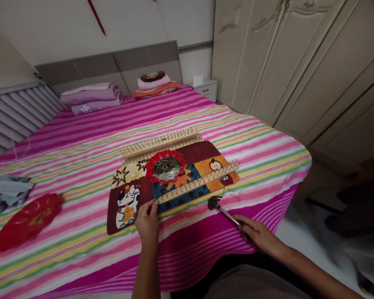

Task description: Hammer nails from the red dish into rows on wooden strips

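- Striped bedding in pink, white, yellow and green covers a bed, its woven-looking bands slightly rumpled, with a padded grey headboard behind.
- Across the front of a smooth, round-cornered mat lies the near strip, a narrow length of pale wood with a row of thin nails standing along it.
- The person's left hand touches this strip's left end, thumb and forefinger drawn close together; whether they pinch wood or a nail cannot be told.
- The right hand has its fingers wrapped around a hammer with a shiny metal shaft and dark head, held just beside the mat's front edge.
- A scalloped, glossy red bowl heaped with loose metal nails stands between the near strip and the far strips, which bristle with nails too.
- The mat's print shows a white cartoon cat and fruit, the fruit partly covered by the near strip.
- Well to the left lie a wavy-edged red tray, its yellow marking too blurred to read, and crumpled grey-blue cloth.
- Folded quilts and a cream panelled wardrobe stand farther off.
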Demonstrator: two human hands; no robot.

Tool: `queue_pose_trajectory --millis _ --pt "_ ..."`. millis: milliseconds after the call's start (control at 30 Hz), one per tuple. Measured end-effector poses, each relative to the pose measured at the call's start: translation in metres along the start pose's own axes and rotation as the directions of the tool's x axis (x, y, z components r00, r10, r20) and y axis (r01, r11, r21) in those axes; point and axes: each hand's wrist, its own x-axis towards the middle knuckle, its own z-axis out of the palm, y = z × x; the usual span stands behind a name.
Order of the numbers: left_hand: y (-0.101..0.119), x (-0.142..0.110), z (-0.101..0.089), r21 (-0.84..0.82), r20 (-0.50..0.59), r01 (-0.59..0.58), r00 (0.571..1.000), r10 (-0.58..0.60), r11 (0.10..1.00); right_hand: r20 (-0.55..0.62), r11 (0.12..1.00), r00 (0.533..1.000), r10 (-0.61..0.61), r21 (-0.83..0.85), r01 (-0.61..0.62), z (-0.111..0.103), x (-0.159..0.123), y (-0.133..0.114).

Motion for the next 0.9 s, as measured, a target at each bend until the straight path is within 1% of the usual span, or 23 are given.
queue_pose_trajectory --millis 100,200,300,400,500,567,600,633,733,800,900 --pt "0.0 -0.004 0.002 0.047 -0.015 -0.122 0.992 0.123 0.991 0.056 0.99 0.992 -0.111 -0.079 0.115 0.006 -0.01 -0.021" --pt "-0.001 -0.005 0.005 0.068 -0.028 -0.192 0.981 0.194 0.979 0.136 0.964 0.964 -0.229 -0.107 0.244 0.021 -0.018 -0.054" --pt "-0.004 -0.005 0.007 0.07 -0.04 -0.236 0.97 0.239 0.969 0.208 0.911 0.902 -0.378 -0.09 0.402 0.041 -0.019 -0.088" --pt "-0.008 -0.005 0.009 0.068 -0.05 -0.259 0.964 0.262 0.964 0.26 0.846 0.836 -0.483 -0.109 0.522 0.062 -0.015 -0.114" --pt "-0.012 -0.006 0.011 0.068 -0.059 -0.287 0.955 0.291 0.956 0.297 0.766 0.768 -0.568 -0.15 0.625 0.08 -0.009 -0.131" --pt "-0.014 -0.006 0.011 0.074 -0.068 -0.307 0.948 0.312 0.949 0.337 0.716 0.724 -0.602 -0.172 0.676 0.088 -0.004 -0.138" --pt "-0.015 -0.006 0.011 0.082 -0.071 -0.312 0.945 0.318 0.946 0.359 0.704 0.715 -0.599 -0.189 0.685 0.091 -0.001 -0.141" --pt "-0.015 -0.006 0.012 0.092 -0.073 -0.314 0.944 0.321 0.945 0.378 0.701 0.718 -0.584 -0.211 0.681 0.094 0.002 -0.142" --pt "-0.016 -0.006 0.012 0.109 -0.076 -0.307 0.946 0.316 0.945 0.402 0.722 0.754 -0.519 -0.267 0.639 0.097 0.006 -0.145" --pt "-0.015 -0.006 0.012 0.103 -0.076 -0.301 0.948 0.31 0.948 0.399 0.731 0.749 -0.528 -0.234 0.64 0.093 0.001 -0.145" --pt "-0.014 -0.005 0.013 0.071 -0.081 -0.287 0.953 0.292 0.955 0.365 0.733 0.737 -0.569 -0.18 0.656 0.077 -0.013 -0.136"
